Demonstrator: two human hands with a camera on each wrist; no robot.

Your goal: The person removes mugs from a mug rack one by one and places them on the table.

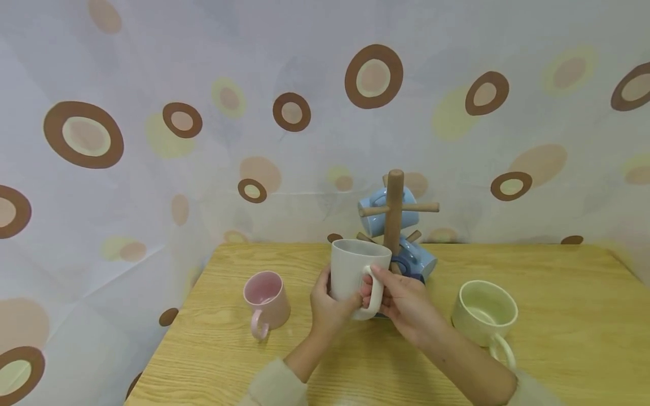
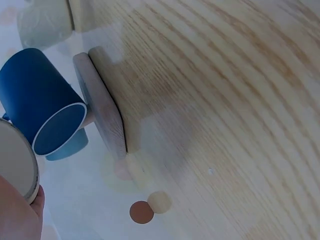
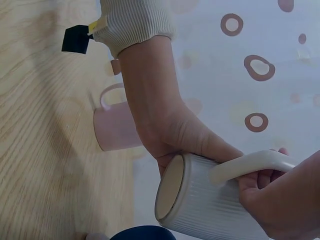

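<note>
A white mug [image 1: 346, 276] is held up over the table by both hands, in front of a wooden mug rack [image 1: 393, 228]. My left hand [image 1: 329, 307] wraps the mug's body from the left. On the other side, my right hand [image 1: 408, 301] grips its handle, fingers passing through the loop. Fine ribs show on the mug [image 3: 210, 200] in the right wrist view. Behind it a dark blue mug [image 2: 37, 92] hangs on the rack, mostly hidden in the head view. Two light blue mugs hang there too, one upper [image 1: 374, 224] and one lower [image 1: 425, 261].
A pink mug [image 1: 277, 310] stands on the wooden table [image 1: 203, 349] to the left, its handle toward me. To the right stands a light green mug [image 1: 467, 324], close to my right forearm. A patterned cloth [image 1: 315, 51] hangs behind the table.
</note>
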